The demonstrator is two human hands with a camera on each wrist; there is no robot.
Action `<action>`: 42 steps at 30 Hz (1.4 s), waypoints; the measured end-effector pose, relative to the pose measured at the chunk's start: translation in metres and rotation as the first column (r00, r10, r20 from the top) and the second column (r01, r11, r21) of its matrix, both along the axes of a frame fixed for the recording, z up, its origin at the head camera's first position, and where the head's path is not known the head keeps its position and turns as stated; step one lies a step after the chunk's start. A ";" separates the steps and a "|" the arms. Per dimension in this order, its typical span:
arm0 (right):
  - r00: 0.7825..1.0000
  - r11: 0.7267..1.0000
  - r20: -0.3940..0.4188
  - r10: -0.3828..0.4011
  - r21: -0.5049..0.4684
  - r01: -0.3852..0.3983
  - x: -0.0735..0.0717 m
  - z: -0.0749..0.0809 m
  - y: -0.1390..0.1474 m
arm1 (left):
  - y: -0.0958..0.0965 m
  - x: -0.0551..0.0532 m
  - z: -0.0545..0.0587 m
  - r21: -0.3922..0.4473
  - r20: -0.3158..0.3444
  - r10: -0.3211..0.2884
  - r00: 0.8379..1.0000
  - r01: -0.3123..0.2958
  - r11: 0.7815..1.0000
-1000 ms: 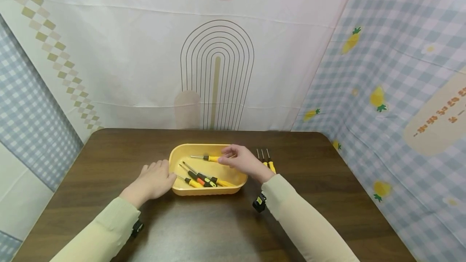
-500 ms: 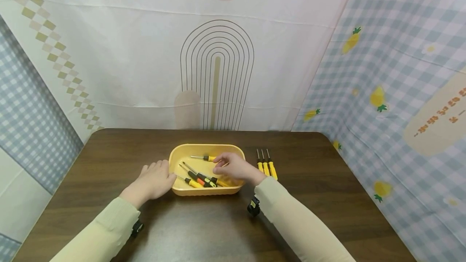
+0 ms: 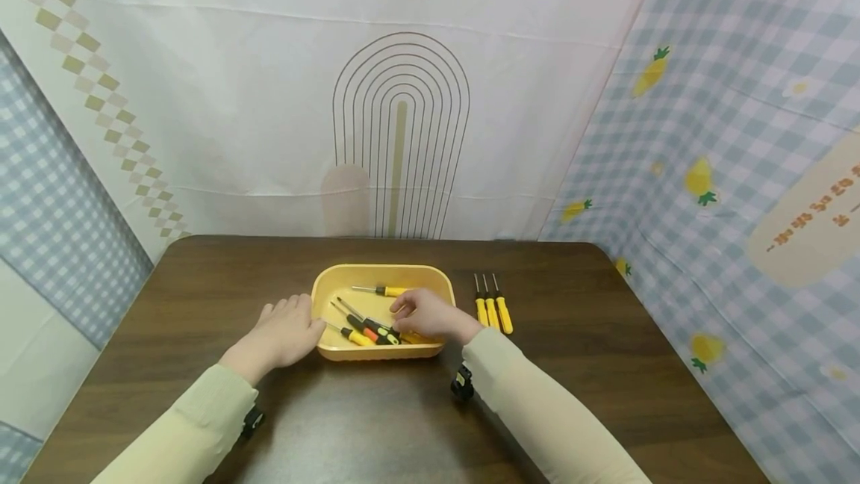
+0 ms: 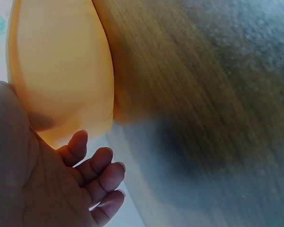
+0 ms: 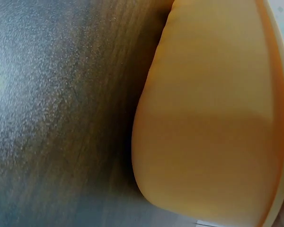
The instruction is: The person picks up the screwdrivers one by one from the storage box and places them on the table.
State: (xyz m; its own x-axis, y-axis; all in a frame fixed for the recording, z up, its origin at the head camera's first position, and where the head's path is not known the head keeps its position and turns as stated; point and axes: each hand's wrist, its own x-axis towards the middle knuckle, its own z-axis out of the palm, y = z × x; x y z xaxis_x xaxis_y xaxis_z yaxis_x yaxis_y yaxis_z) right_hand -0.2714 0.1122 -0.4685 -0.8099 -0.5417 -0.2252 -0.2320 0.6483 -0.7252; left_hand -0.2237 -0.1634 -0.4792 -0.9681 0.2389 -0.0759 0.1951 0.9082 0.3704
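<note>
A yellow plastic tray (image 3: 383, 354) holds several screwdrivers. My left hand (image 3: 285, 331) rests against its left end with relaxed fingers; in the left wrist view those fingers (image 4: 102, 177) bend loosely beside the tray wall. Inside the right half, my right hand (image 3: 430, 317) hovers with thumb and forefinger apart, close over a yellow-handled screwdriver (image 3: 416, 338) that it partly hides. Another yellow screwdriver (image 3: 391, 291) lies along the far side. Nearer the front are a black-and-green screwdriver (image 3: 384, 334), a black-and-orange one (image 3: 369, 334) and a yellow one (image 3: 358, 337).
Right of the tray, three yellow-handled screwdrivers (image 3: 493, 312) lie side by side on the brown wooden table (image 3: 363, 417), shafts pointing away. Patterned cloth (image 3: 269, 110) hangs behind the table and at both sides. The right wrist view shows mainly the tray's outer wall (image 5: 208, 118).
My right hand has moved from the far yellow screwdriver down and left toward the screwdrivers near the front. The left hand stays at the tray's left end.
</note>
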 end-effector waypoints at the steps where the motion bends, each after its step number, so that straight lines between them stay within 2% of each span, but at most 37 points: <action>1: 1.000 1.000 0.001 -0.003 0.007 0.003 0.001 0.001 0.000 | 0.000 0.000 0.000 0.002 -0.001 -0.001 1.000 0.001 1.000; 10: 0.997 0.995 -0.077 0.001 0.095 0.006 0.001 -0.002 -0.004 | -0.001 0.000 0.001 -0.001 -0.007 0.003 1.000 -0.003 1.000; 17: 0.995 0.989 -0.101 -0.006 0.147 0.021 0.002 -0.004 -0.006 | -0.001 0.001 0.001 0.000 -0.010 0.001 1.000 -0.001 1.000; 27: 0.996 0.986 -0.092 -0.016 0.162 0.031 0.006 -0.002 -0.008 | -0.001 0.001 0.000 -0.003 -0.008 0.002 1.000 -0.002 1.000; 37: 0.992 0.986 -0.111 0.055 0.161 -0.036 0.005 -0.004 -0.008 | 0.000 0.000 -0.002 -0.006 -0.011 0.004 1.000 -0.004 1.000; 42: 0.991 0.990 -0.123 0.047 0.139 -0.030 0.004 -0.004 -0.008 | 0.000 0.000 -0.003 -0.003 -0.012 0.004 1.000 -0.004 1.000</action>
